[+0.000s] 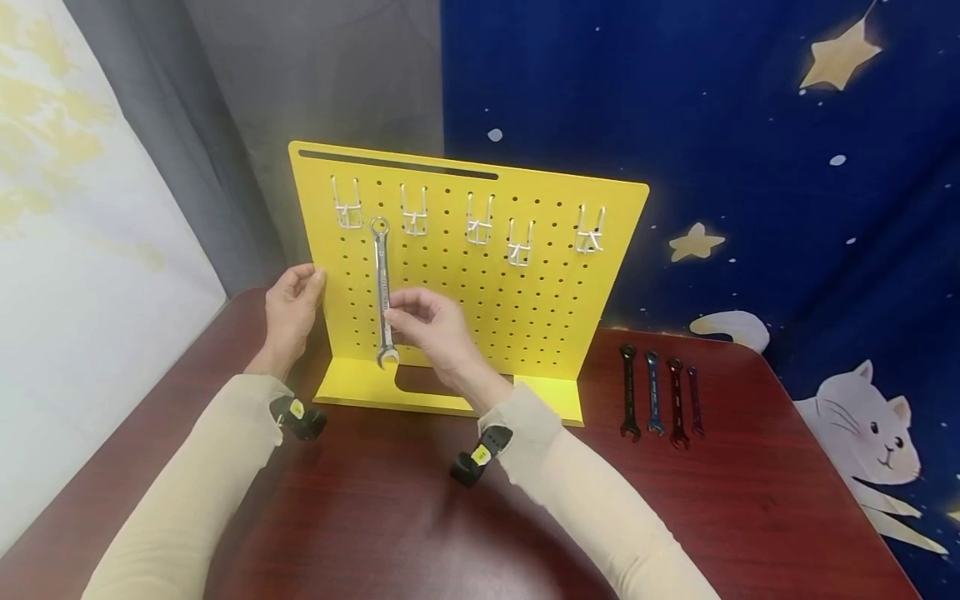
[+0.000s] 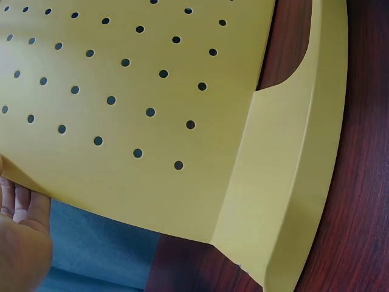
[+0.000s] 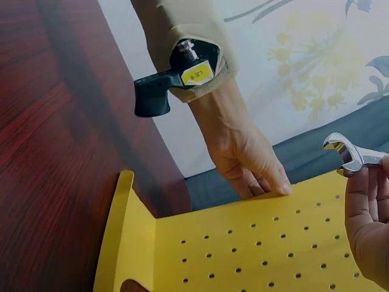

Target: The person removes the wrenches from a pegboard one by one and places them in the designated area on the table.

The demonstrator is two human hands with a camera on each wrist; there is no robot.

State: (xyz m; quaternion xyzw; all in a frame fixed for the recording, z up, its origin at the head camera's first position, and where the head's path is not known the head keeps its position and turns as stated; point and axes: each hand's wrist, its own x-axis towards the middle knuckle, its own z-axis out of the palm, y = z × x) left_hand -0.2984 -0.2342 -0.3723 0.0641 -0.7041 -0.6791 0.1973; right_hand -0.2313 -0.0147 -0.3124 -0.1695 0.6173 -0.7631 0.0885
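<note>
A silver combination wrench [image 1: 383,287] stands nearly upright in front of the yellow pegboard [image 1: 457,308], its ring end up and its open end down. My right hand [image 1: 435,325] pinches it around the lower shaft. The ring end lies just below and between the two leftmost white hooks [image 1: 348,215]. In the right wrist view the wrench's open jaw [image 3: 343,152] shows beyond the right hand [image 3: 371,225]. My left hand [image 1: 291,304] grips the board's left edge, thumb on the front face; the left wrist view shows its fingers at that edge.
Several wrenches lie side by side on the dark red table right of the board: a black one [image 1: 629,392], a blue one [image 1: 655,392], a dark red one [image 1: 678,402] and a small purple one [image 1: 696,400]. A blue curtain [image 1: 555,83] hangs behind.
</note>
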